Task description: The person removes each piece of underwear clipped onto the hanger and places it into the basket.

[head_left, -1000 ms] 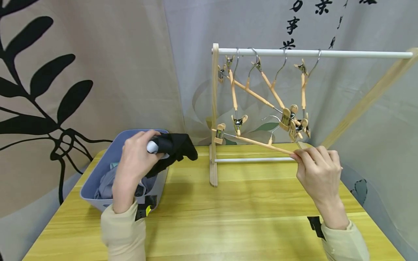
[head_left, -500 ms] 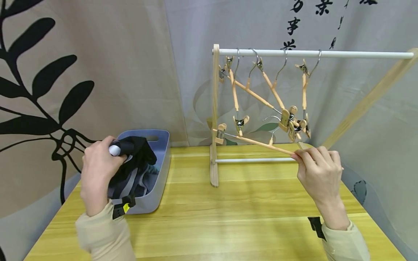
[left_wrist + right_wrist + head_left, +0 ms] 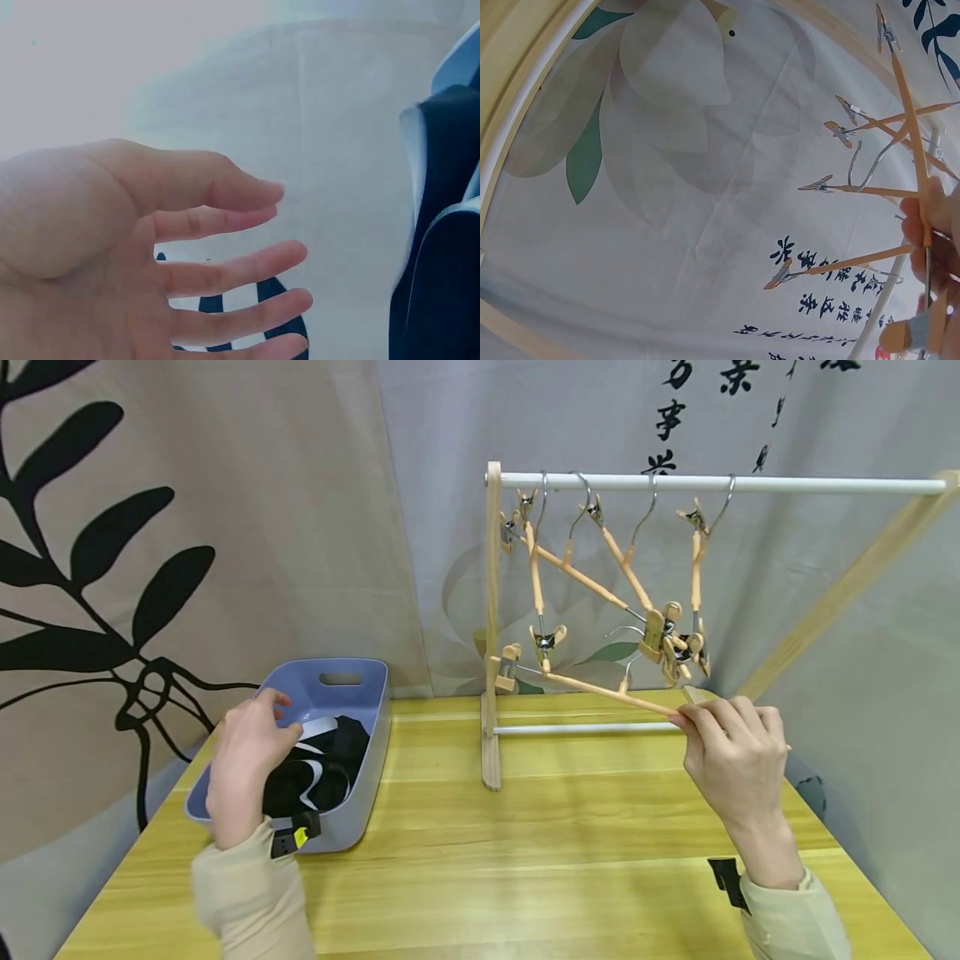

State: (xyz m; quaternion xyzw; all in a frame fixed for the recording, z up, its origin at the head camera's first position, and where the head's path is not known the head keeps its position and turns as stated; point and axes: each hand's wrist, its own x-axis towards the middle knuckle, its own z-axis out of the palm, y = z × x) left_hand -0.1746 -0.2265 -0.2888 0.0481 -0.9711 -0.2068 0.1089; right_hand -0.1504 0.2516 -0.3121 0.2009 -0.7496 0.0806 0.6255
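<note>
My left hand (image 3: 251, 752) hovers over the left side of the blue basket (image 3: 360, 814), its fingers loose and apart. Nothing lies in it; the left wrist view shows bare fingers (image 3: 217, 277) beside black cloth with pale trim. That black cloth (image 3: 326, 768) lies bunched in the basket, partly behind the hand. On the right, my right hand (image 3: 735, 756) grips one end of a wooden clip hanger (image 3: 600, 691), held roughly level in front of the rack. The hanger's hook points up, and its far clip (image 3: 507, 667) overlaps the rack's left post.
A rack with a white rail (image 3: 810, 486) and wooden posts stands at the back right of the wooden table (image 3: 480, 877). Several clip hangers (image 3: 626, 564) hang crookedly from the rail, close behind the held one. A printed curtain (image 3: 315, 527) backs the table.
My left hand carried the black cloth leftward over the basket and let go of it; the cloth now lies inside. My right hand and its hanger have stayed put.
</note>
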